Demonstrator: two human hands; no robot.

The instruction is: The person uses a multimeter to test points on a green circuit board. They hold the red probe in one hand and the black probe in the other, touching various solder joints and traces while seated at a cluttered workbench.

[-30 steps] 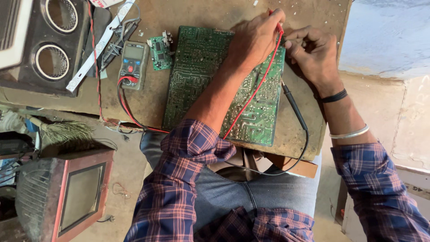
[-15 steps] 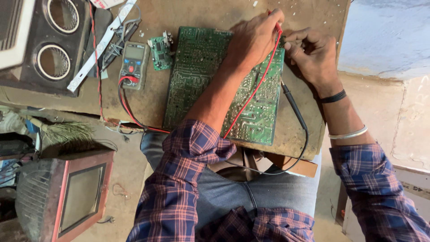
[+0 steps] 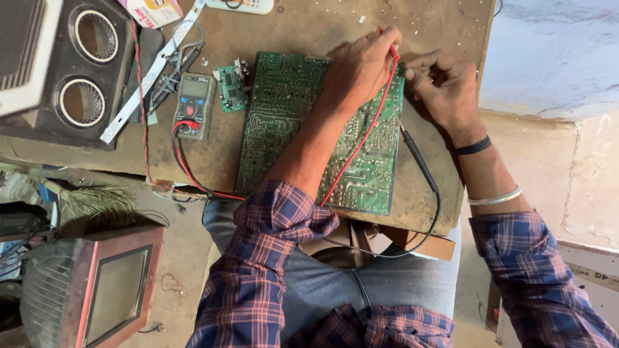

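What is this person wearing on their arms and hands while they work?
Both hands are bare, no gloves. The left hand comes out of a blue, red and white plaid sleeve rolled up near the elbow. The right hand has a black band at the wrist, a silver bangle further up, then a matching plaid sleeve.

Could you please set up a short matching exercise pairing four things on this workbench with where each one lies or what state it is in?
Things:
1. large green circuit board
2. grey handheld multimeter
3. red test lead wire
4. black double-cone speaker box

Places or states:
A. at the far left end of the brown bench
B. held at its tip by the left hand
C. flat in the middle of the bench, under both forearms
D. between the speaker box and the small green board, with leads plugged in

Pairs: 1-C, 2-D, 3-B, 4-A
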